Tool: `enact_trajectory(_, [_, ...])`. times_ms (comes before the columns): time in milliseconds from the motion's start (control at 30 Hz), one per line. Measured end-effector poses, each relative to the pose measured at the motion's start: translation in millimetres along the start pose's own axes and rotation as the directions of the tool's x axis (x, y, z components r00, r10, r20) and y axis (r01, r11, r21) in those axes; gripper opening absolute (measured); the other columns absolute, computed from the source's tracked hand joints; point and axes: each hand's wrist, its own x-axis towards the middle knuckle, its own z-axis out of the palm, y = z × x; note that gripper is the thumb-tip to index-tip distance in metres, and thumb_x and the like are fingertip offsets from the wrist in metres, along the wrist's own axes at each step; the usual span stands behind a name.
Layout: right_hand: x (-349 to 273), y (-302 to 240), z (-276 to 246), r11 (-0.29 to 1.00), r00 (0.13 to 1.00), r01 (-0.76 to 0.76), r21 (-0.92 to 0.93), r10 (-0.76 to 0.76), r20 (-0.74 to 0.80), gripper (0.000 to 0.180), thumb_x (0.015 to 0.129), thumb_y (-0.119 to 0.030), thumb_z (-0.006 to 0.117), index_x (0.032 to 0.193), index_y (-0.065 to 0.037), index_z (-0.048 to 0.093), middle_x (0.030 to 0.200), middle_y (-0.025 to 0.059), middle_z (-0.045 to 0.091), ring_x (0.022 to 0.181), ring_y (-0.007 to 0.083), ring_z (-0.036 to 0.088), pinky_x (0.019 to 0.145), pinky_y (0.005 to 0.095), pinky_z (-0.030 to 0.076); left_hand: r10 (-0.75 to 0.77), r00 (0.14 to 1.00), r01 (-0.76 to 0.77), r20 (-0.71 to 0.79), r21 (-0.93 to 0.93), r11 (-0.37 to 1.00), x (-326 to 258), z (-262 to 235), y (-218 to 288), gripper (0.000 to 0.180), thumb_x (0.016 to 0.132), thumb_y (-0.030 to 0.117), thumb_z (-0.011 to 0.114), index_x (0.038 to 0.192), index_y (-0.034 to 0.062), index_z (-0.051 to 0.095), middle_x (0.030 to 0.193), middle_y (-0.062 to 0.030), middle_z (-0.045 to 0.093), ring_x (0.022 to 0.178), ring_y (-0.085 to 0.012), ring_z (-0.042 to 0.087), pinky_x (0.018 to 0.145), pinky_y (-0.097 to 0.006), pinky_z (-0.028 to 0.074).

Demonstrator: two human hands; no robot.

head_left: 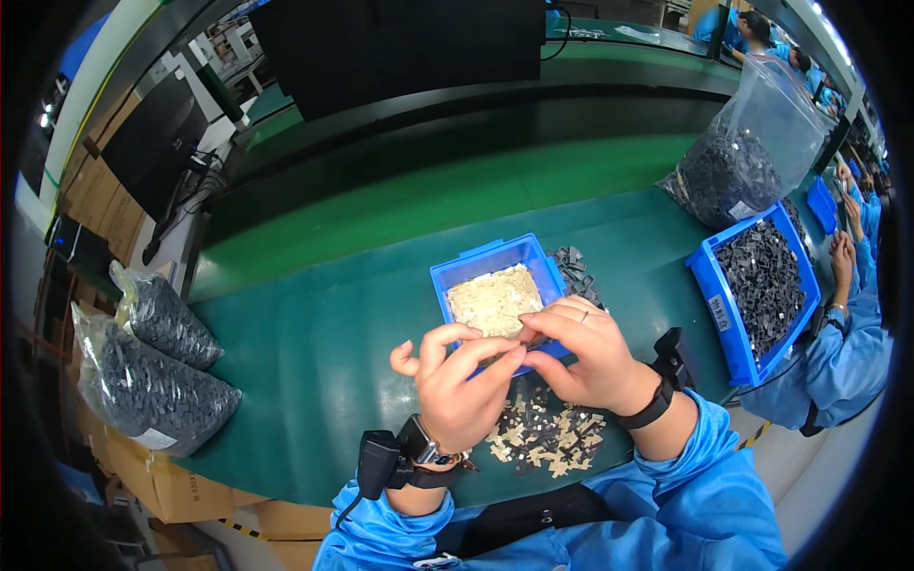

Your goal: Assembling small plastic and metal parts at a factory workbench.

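Both my hands meet over the near edge of a small blue bin [546, 262] on the green table. Thumb and fingertips of my left hand [455, 388] are pinched together. My right hand [592, 360] pinches at the same spot, its fingertips touching or nearly touching the left ones. Whatever lies between them is too small and covered to make out. Inside the bin is a heap of cream-coloured small pieces [493, 297]. Below my hands lies a loose pile of cream and black pieces [550, 440]. Several flat black pieces [574, 271] lie at the bin's right side.
A larger blue bin [700, 266] of black pieces stands at the right, before an open clear bag [728, 162] of similar pieces. Two filled bags [157, 385] sit at the left edge. A co-worker's blue sleeve [843, 357] is at far right. A black monitor [400, 52] hangs ahead.
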Motion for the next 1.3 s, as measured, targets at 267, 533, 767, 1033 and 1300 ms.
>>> enact_trajectory(267, [-5.2, -3.6, 0.5, 0.963, 0.987, -0.133, 0.234, 0.151, -0.062, 0.019, 0.083, -0.003, 0.069, 0.101, 0.001, 0.064, 0.087, 0.0116, 0.069, 0.077, 0.0249, 0.068, 0.07, 0.0331, 0.052, -0.119, 0.993, 0.119, 0.005, -0.138, 0.983, 4.2, 3.0, -3.1, 0.021, 0.067, 0.016, 0.083, 0.082, 0.0109, 0.07, 0.083, 0.0017, 0.07, 0.088, -0.0213, 0.058, 0.084, -0.037, 0.029])
enact_trajectory(533, [-6.9, -5.3, -0.6, 0.882, 0.961, -0.251, 0.399, 0.278, -0.009, 0.015, 0.081, 0.001, 0.071, 0.095, 0.002, 0.065, 0.093, 0.0132, 0.071, 0.085, 0.0184, 0.069, 0.074, 0.0285, 0.055, -0.127, 0.992, 0.122, -0.026, -0.151, 0.981, 2.7, 4.5, -4.1, 0.023, 0.065, 0.013, 0.085, 0.08, 0.0113, 0.067, 0.081, 0.0015, 0.07, 0.087, -0.0222, 0.059, 0.083, -0.036, 0.031])
enact_trajectory(767, [-10.9, -14.5, 9.6, 0.885, 0.952, -0.273, 0.377, 0.305, -0.027, 0.045, 0.079, -0.002, 0.075, 0.12, 0.001, 0.056, 0.104, 0.0125, 0.07, 0.089, 0.0176, 0.069, 0.078, 0.0279, 0.054, -0.114, 0.993, 0.109, -0.016, -0.188, 0.976, -0.2, 6.0, 1.3, 0.024, 0.062, 0.007, 0.083, 0.075, 0.0124, 0.063, 0.079, 0.0028, 0.069, 0.087, -0.0218, 0.059, 0.083, -0.038, 0.032])
enact_trajectory(1033, [-5.4, -12.6, 1.5, 0.969, 0.988, -0.132, 0.208, 0.145, -0.048, 0.053, 0.083, 0.002, 0.068, 0.131, 0.001, 0.045, 0.11, 0.0147, 0.069, 0.095, 0.0265, 0.071, 0.077, 0.0331, 0.057, -0.222, 0.975, 0.218, -0.005, -0.174, 0.96, 2.1, 7.0, 2.6, 0.021, 0.066, 0.005, 0.081, 0.081, 0.0129, 0.07, 0.08, 0.0031, 0.069, 0.09, -0.0216, 0.06, 0.085, -0.037, 0.031])
enact_trajectory(1300, [-14.9, 0.9, 7.0, 0.972, 0.994, -0.059, 0.229, 0.078, -0.074, 0.067, 0.081, 0.005, 0.07, 0.137, 0.0, 0.033, 0.103, 0.0185, 0.066, 0.092, 0.0273, 0.071, 0.075, 0.0334, 0.058, -0.128, 0.991, 0.131, 0.024, -0.167, 0.977, 3.4, 5.7, -2.7, 0.017, 0.069, 0.006, 0.078, 0.082, 0.0113, 0.07, 0.088, 0.0014, 0.07, 0.095, -0.0235, 0.059, 0.087, -0.037, 0.031])
